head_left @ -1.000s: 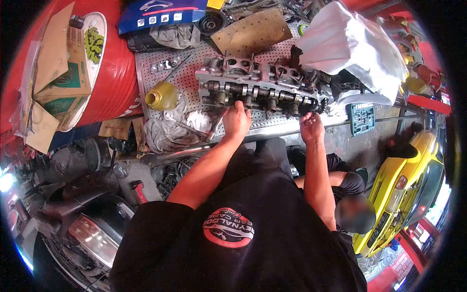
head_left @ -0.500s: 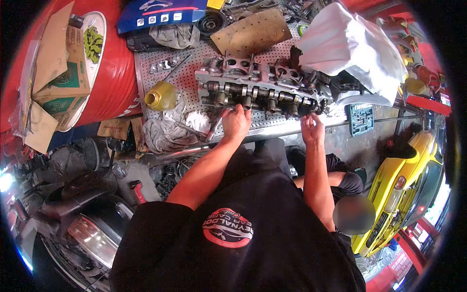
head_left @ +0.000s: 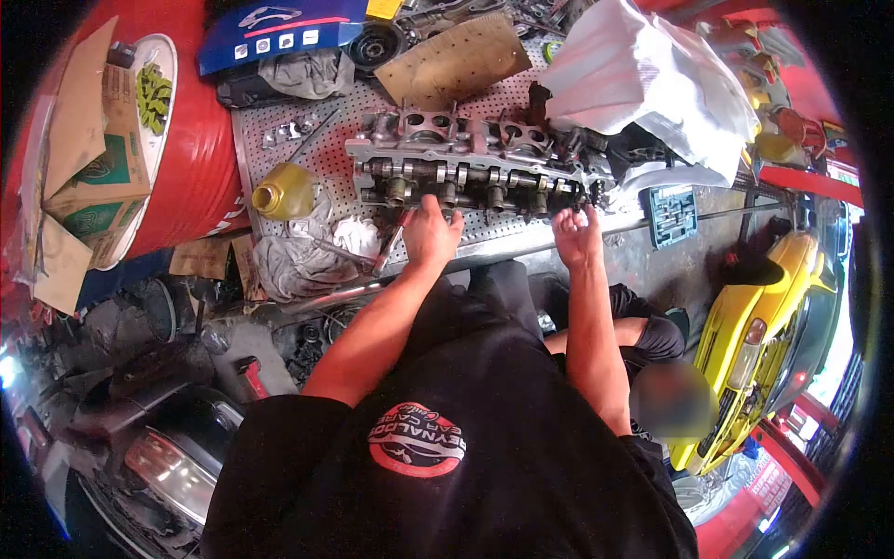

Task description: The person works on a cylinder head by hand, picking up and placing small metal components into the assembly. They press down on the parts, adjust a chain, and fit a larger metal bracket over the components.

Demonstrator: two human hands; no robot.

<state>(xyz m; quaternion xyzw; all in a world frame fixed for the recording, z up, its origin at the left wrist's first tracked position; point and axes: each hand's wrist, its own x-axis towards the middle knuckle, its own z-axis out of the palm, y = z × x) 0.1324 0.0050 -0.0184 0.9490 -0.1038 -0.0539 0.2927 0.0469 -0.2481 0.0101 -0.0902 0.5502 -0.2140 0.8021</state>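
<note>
A metal cylinder head (head_left: 470, 172) lies across the perforated bench, its camshaft and lobes facing me. At its lower edge, left of the middle, is my left hand (head_left: 433, 238), with the thumb and forefinger apart near the round cam followers. My right hand (head_left: 577, 238) is at the right end, its fingers curled at the cylinder head's edge just below the toothed sprocket (head_left: 597, 193). The fingertips of both hands are partly hidden against the metal. A greasy rag (head_left: 293, 261) and a yellow bottle (head_left: 284, 192) lie to the left.
A perforated gasket-like sheet (head_left: 454, 61) and white plastic sheeting (head_left: 643, 84) lie behind. A tool case (head_left: 672, 216) is at the right. A red drum (head_left: 200, 140) stands left, with a cardboard box (head_left: 102, 177) on top. Another person's knee (head_left: 656, 334) shows near a yellow car (head_left: 764, 345).
The whole view has shifted slightly, with the bench moving left in it. My left thumb and forefinger have spread apart. My right fingers have loosened from a tighter curl at the cylinder head's end.
</note>
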